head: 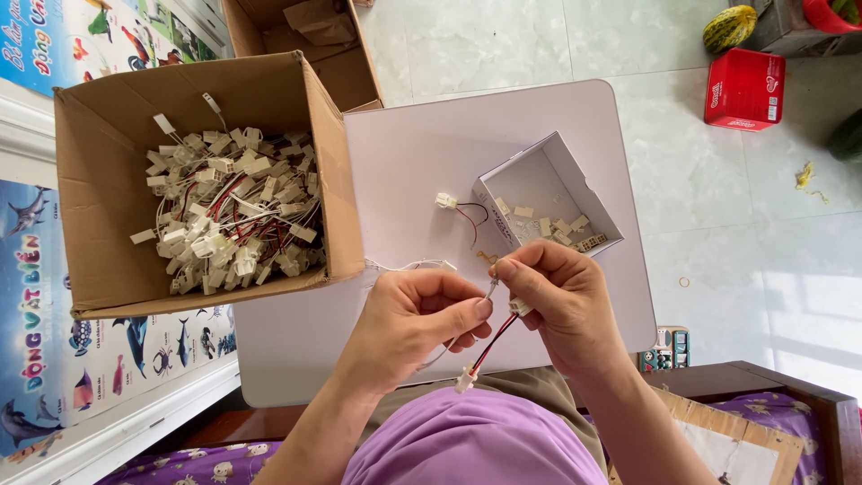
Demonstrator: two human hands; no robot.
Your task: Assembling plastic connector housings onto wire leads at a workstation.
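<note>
Both hands pinch one red-and-black wire lead (492,341) just in front of the small white box (539,184): the left hand (413,319) closed on its wire, the right hand (561,301) closed on its connector. The white desk (422,153) stands on pale floor tiles (718,224); a cardboard box (108,135) of leads sits left of the small box.

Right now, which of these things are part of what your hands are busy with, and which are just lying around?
In use: left hand and right hand pinching a red-and-black wire lead; cardboard box of wired connectors; small white box of plastic pieces; white table.

Lying about: red box; yellow-green gourd; animal posters.
</note>
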